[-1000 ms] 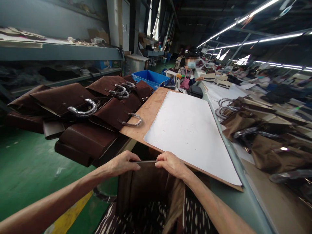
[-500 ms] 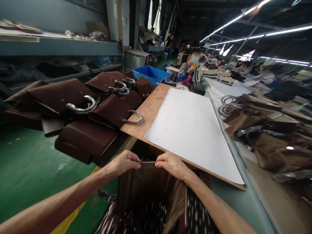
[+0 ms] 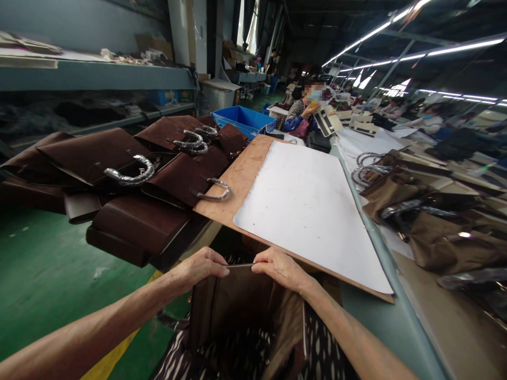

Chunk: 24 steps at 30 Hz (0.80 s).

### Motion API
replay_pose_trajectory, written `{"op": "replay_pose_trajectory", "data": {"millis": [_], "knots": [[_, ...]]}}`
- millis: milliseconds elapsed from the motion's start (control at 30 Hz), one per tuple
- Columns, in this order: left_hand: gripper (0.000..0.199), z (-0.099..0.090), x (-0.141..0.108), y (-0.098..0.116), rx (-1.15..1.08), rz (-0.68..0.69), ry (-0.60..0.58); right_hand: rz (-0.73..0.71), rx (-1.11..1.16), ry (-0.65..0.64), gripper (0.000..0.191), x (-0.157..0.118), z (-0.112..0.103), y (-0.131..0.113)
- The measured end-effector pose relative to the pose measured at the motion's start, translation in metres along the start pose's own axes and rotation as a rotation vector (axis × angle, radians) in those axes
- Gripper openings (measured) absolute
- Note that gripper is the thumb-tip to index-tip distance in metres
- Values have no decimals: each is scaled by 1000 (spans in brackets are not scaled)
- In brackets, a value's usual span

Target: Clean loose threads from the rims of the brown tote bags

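A brown handbag (image 3: 237, 301) rests upright on my lap, its inside turned toward me. My left hand (image 3: 206, 264) pinches its far top edge between thumb and fingers. A short way along the same edge, my right hand (image 3: 273, 266) pinches it too, so a thin strip of rim shows between both thumbs. One plastic-wrapped handle (image 3: 172, 320) hangs out at the bag's left side. The bag's lower part blends into the dark patterned cloth on my lap.
Ahead lies a wooden board (image 3: 222, 203) with a white sheet (image 3: 301, 195) on it. Dark brown handbags (image 3: 138, 227) are piled at left, before a blue bin (image 3: 241, 121). More brown bags (image 3: 447, 237) cover the right-hand table. A co-worker (image 3: 297, 111) sits farther back.
Both hands keep their pinch on the handbag's edge, almost unmoved. My view has shifted slightly. The co-worker at the back has raised a pale, dark-striped piece.
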<state>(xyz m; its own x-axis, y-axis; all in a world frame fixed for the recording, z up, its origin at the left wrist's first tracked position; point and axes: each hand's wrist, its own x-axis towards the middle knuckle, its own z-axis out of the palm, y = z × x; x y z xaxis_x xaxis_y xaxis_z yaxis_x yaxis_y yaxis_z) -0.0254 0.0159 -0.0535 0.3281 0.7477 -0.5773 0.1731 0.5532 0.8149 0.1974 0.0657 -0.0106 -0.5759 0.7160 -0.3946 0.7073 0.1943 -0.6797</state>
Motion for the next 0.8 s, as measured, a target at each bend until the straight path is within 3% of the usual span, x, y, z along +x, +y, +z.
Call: {"op": "replay_pose_trajectory", "data": {"millis": [233, 433, 533, 600, 700, 800], "knots": [[31, 8, -3, 3, 78, 13, 20, -61, 0, -11, 16, 3, 6, -15], [23, 12, -7, 6, 176, 118, 51, -156, -30, -51, 17, 9, 13, -35], [22, 7, -16, 15, 119, 121, -43, -145, -56, -44, 18, 7, 13, -39], [37, -1, -24, 21, 109, 87, -75, -119, -56, -45, 17, 5, 12, -39], [53, -11, -34, 24, 231, 51, 42, -98, -42, -41, 18, 4, 12, -37], [40, -14, -38, 19, 260, 97, 71, -103, -42, -32, 19, 5, 12, -34]]}}
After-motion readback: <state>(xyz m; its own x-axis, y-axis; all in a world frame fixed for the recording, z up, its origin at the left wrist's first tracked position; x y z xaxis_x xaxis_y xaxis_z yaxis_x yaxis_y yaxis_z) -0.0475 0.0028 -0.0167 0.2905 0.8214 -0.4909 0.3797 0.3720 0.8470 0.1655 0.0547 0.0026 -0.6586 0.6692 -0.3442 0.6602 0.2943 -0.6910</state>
